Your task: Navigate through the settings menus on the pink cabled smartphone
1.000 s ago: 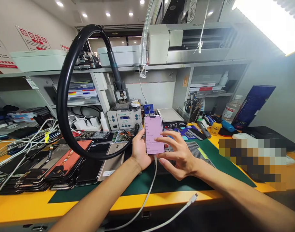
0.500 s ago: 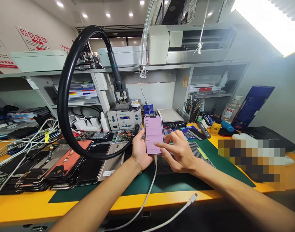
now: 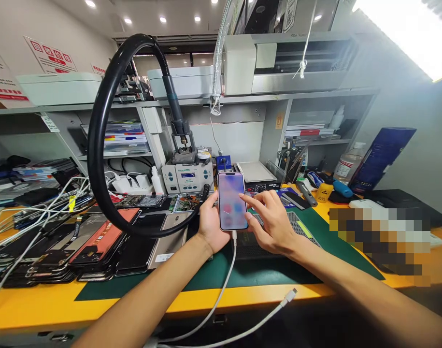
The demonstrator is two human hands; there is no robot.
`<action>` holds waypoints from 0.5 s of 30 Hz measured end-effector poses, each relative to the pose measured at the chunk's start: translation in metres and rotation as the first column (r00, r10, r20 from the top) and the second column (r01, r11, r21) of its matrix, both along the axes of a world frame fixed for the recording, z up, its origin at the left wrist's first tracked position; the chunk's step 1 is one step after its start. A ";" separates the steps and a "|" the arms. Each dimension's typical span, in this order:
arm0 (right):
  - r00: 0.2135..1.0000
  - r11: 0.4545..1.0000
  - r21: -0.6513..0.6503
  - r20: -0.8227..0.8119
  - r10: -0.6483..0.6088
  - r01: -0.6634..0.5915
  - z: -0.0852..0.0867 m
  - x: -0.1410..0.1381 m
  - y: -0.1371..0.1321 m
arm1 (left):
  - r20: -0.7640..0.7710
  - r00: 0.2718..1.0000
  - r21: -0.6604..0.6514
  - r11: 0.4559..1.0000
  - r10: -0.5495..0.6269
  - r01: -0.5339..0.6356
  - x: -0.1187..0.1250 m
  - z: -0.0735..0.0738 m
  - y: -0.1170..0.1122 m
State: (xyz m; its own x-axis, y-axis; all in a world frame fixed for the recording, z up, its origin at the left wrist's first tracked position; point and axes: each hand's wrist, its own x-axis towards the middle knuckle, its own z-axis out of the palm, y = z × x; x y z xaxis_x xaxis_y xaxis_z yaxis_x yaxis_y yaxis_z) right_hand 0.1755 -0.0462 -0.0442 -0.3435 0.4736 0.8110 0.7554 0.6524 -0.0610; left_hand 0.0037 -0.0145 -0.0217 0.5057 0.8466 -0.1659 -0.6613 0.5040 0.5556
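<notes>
My left hand (image 3: 209, 224) grips a smartphone (image 3: 232, 201) upright by its left edge and back, above the green mat (image 3: 286, 270). The screen is lit with blurred coloured icons. A white cable (image 3: 221, 295) is plugged into the phone's bottom and runs down over the bench edge. My right hand (image 3: 273, 222) hovers at the phone's right side, its index finger stretched onto the screen and the other fingers loosely curled, holding nothing.
A thick black hose (image 3: 97, 140) loops from the rework station (image 3: 187, 176) behind the phone. Several phones and screens (image 3: 97, 241) lie stacked at the left with tangled white cables (image 3: 35, 208). Tools, a bottle (image 3: 346, 166) and a blue box (image 3: 380, 157) stand at the right. A loose cable end (image 3: 290, 296) hangs off the front edge.
The phone's screen has changed from a pink list page to a blurred icon view. My right index finger has moved up the screen's right side. My left hand keeps the same hold.
</notes>
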 end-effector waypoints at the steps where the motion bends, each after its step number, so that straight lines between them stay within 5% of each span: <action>1: 1.000 1.000 0.004 0.002 0.009 -0.009 0.000 0.000 0.000 | 0.006 1.000 -0.002 1.000 -0.003 0.003 0.000 0.000 0.000; 15: 0.972 0.957 0.175 -0.004 0.236 -0.232 0.006 0.002 -0.004 | -0.012 0.997 0.070 0.995 -0.074 0.075 -0.003 -0.004 0.004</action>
